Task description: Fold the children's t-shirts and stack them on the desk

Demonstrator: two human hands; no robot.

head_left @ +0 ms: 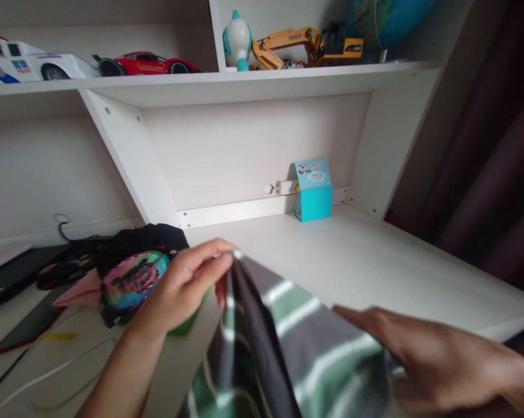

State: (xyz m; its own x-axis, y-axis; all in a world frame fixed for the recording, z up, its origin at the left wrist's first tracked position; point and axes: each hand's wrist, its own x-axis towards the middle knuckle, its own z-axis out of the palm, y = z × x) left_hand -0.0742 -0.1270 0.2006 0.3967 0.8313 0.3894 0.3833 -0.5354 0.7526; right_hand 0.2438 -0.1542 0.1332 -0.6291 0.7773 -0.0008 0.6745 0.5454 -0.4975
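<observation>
My left hand (183,284) is closed, pinching a corner of a striped cloth (318,325) between thumb and fingers. The cloth is grey, green and white, with a small pale tip at the pinched corner and a dark fold running down from it. At its right side, my right hand (431,354) grips the edge, blurred by motion, with its fingers partly behind the fabric. The cloth hangs above the white desk and runs out of view at the bottom, so its full shape is hidden.
A turquoise desk calendar (316,200) stands by a power socket (286,187) at the back. Black fabric with a colourful round print (135,278), cables and a dark tablet-like object (29,319) lie left. A shelf (262,81) above bears toy cars, a yellow excavator (305,46) and a globe (387,20).
</observation>
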